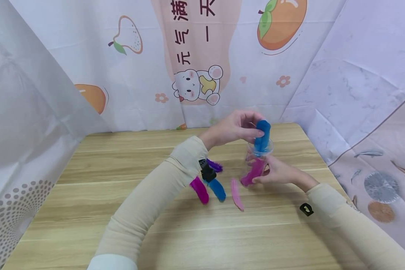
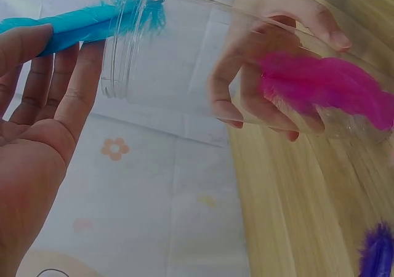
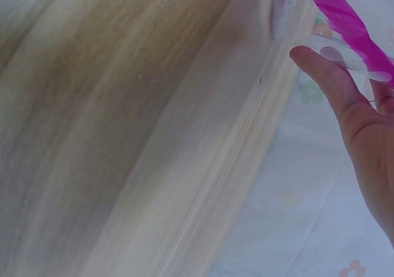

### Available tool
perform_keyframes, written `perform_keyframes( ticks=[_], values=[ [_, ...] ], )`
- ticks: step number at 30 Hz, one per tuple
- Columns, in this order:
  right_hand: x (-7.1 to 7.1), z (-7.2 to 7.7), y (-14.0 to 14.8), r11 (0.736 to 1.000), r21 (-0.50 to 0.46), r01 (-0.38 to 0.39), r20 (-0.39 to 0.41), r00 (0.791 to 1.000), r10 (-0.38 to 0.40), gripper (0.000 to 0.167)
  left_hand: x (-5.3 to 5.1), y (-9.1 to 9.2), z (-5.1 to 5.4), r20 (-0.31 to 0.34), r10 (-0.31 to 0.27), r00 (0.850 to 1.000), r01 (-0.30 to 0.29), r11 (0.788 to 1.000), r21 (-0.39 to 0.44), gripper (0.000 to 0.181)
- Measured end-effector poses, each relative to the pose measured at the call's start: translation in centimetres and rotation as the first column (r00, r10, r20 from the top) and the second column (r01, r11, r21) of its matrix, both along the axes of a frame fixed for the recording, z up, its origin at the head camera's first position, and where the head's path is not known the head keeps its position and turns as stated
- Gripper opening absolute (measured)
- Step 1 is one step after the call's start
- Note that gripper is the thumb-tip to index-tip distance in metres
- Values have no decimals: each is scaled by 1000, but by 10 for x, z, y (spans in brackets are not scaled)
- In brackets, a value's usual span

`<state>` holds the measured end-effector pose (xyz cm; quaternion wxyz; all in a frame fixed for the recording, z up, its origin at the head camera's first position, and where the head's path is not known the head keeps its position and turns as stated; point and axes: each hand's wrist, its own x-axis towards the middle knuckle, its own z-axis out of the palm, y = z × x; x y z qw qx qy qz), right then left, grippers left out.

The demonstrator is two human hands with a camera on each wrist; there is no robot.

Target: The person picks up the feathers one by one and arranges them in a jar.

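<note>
A blue feather [image 1: 262, 137] is pinched between the thumb and fingers of my left hand [image 1: 237, 127]. Its lower end dips into the mouth of a clear plastic jar [image 2: 178, 55], as the left wrist view shows. Around the jar's side curl the fingers and thumb of my right hand [image 1: 280, 171]. Inside the jar lies a magenta feather [image 2: 332, 89], seen through the wall. Left of the jar, a light pink feather [image 1: 236, 195] rests on the table, with another blue feather [image 1: 217, 189], a second magenta feather [image 1: 200, 190] and a purple feather [image 1: 215, 165] beyond it.
The wooden table [image 1: 121, 210] ends at a printed cloth backdrop [image 1: 138, 93] just behind the jar. A small black piece [image 1: 306, 209] shows by the right sleeve. A black device [image 1: 207, 171] sits at the left wrist, overlapping the view of the feathers.
</note>
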<state>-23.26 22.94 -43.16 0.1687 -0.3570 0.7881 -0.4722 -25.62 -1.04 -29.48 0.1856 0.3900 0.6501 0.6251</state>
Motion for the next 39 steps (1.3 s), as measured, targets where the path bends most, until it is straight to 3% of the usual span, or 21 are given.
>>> perform_keyframes(
  ticks=[13, 22, 30, 39],
  values=[
    [-2, -2, -1, 1000, -6, -1, 1, 1000, 1, 87, 1, -2, 1, -10, 4, 1000, -4, 1000, 2, 20],
    [-2, -2, -3, 1000, 0, 2, 15, 1000, -2, 81, 0, -4, 1, -85, 13, 996, -13, 1000, -5, 20],
    [-2, -1, -5, 1000, -11, -2, 30, 1000, 2, 81, -2, -5, 1, -181, 27, 983, -32, 999, -26, 19],
    [-1, -3, -2, 1000, -4, 9, 23, 1000, -9, 75, -1, -5, 0, -166, 34, 986, -37, 999, -17, 20]
  ],
)
